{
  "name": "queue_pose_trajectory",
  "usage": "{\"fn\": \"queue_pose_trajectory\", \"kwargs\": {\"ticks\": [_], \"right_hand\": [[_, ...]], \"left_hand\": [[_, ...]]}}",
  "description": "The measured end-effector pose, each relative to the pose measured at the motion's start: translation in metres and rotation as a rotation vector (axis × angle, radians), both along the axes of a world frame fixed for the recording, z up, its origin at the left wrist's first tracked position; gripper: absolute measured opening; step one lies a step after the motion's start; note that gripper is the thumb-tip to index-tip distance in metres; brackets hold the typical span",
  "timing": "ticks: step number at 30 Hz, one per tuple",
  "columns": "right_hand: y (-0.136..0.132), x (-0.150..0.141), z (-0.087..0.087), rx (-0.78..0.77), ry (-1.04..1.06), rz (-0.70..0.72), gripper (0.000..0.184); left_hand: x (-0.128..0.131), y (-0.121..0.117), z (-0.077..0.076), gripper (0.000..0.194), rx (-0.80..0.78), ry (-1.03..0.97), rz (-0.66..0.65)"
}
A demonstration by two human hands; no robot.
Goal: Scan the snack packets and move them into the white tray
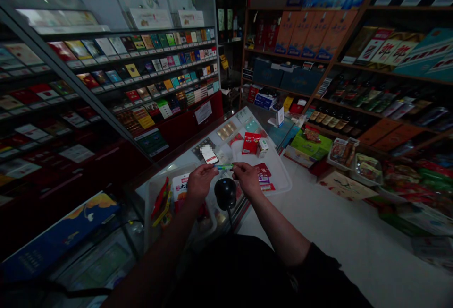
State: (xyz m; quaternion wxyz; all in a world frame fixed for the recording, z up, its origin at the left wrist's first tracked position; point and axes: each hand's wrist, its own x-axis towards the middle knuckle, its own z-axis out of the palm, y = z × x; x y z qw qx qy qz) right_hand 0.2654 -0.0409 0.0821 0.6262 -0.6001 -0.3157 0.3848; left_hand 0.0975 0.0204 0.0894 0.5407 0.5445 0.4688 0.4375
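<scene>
A small, slim green-and-blue packet (224,167) is stretched level between my two hands, one end in each. My left hand (200,183) pinches its left end and my right hand (247,178) its right end. Just below sits a black barcode scanner (225,193) with a small blue light and a cable. Left of it, a white plastic tray (148,213) contains colourful snack packs. To the right, another white tray (286,175) has a red packet (251,143), a small white box (262,147) and flat red packets. A phone (208,155) with a lit screen lies beyond my hands.
The glass counter (177,160) runs away ahead of me. Shelves of cigarette packs (159,64) line the left; boxes and bottles (375,95) fill the right shelves. Snack containers (366,168) stand low at the right. A blue box (60,237) lies at the lower left.
</scene>
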Motion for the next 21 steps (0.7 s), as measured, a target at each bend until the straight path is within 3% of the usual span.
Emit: {"fn": "queue_pose_trajectory", "kwargs": {"ticks": [5, 9, 15, 21], "right_hand": [[0.001, 0.003, -0.003, -0.055, -0.08, 0.019, 0.035], [0.007, 0.003, -0.016, -0.107, -0.067, 0.057, 0.04], [0.017, 0.002, -0.032, -0.14, 0.01, 0.11, 0.05], [0.021, 0.006, -0.039, -0.142, -0.05, 0.169, 0.058]], "left_hand": [[-0.001, 0.005, -0.001, 0.045, 0.011, 0.05, 0.014], [-0.005, 0.012, -0.004, 0.04, 0.109, 0.192, 0.039], [-0.006, 0.015, -0.027, 0.04, 0.181, 0.39, 0.007], [-0.001, 0.015, -0.047, 0.046, 0.19, 0.31, -0.046]]}}
